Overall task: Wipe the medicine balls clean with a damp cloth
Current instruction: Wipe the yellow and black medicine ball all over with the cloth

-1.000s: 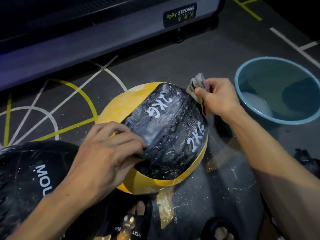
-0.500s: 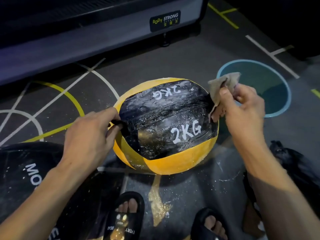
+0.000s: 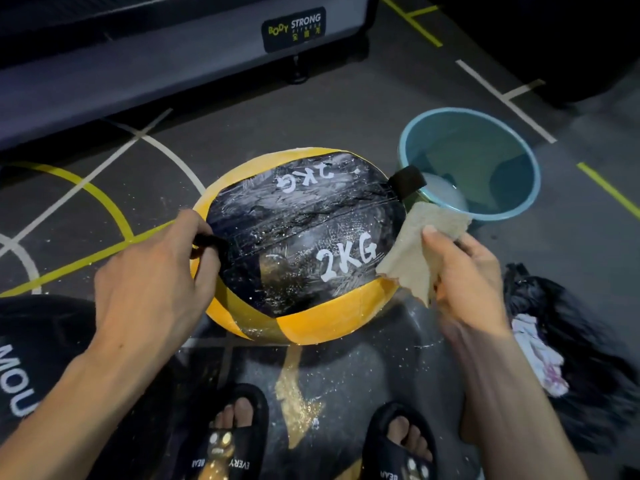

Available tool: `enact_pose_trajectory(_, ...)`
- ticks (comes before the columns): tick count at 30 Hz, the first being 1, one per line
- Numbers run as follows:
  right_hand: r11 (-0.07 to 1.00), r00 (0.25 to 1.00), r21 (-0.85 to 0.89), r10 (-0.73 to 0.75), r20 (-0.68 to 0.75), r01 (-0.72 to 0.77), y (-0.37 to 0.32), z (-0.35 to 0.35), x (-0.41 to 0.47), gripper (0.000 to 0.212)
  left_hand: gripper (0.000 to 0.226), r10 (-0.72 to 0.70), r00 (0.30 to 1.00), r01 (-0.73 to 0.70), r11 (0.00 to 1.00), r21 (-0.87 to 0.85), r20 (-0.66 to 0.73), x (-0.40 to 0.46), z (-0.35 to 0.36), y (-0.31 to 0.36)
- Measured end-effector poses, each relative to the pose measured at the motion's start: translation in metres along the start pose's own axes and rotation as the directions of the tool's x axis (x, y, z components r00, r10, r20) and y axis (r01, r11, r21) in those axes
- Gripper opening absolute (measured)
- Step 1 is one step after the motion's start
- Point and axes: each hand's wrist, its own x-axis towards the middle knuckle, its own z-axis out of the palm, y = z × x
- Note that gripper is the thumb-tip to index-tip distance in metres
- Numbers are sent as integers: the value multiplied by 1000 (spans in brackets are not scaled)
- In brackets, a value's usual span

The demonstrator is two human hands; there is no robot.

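A yellow and black medicine ball (image 3: 298, 244) marked 2KG lies on the wet gym floor in front of me. Its black panel is streaked and wet. My left hand (image 3: 152, 275) grips the black strap loop on the ball's left side. My right hand (image 3: 464, 282) holds a beige damp cloth (image 3: 419, 251) against the ball's right edge. A second black strap loop (image 3: 407, 181) sticks out at the ball's upper right. A larger black medicine ball (image 3: 38, 351) with white lettering sits at the lower left, partly behind my left forearm.
A teal bucket (image 3: 519, 202) with water stands just right of the ball. A dark heap with a white rag (image 3: 540, 355) lies at the right. A machine base (image 3: 173, 53) runs across the back. My feet in black slippers (image 3: 228, 441) are below the ball.
The ball has turned, so the 2KG lettering faces me more and a second strap loop shows at the upper right. My right hand lowered the cloth down the ball's right side.
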Motion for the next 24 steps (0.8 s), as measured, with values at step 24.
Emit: enact_pose_trajectory(24,587,834,-670,-544,90,455,59,-1,-27,30,50,130,990,-116,974,-193,62,-24,32,-9)
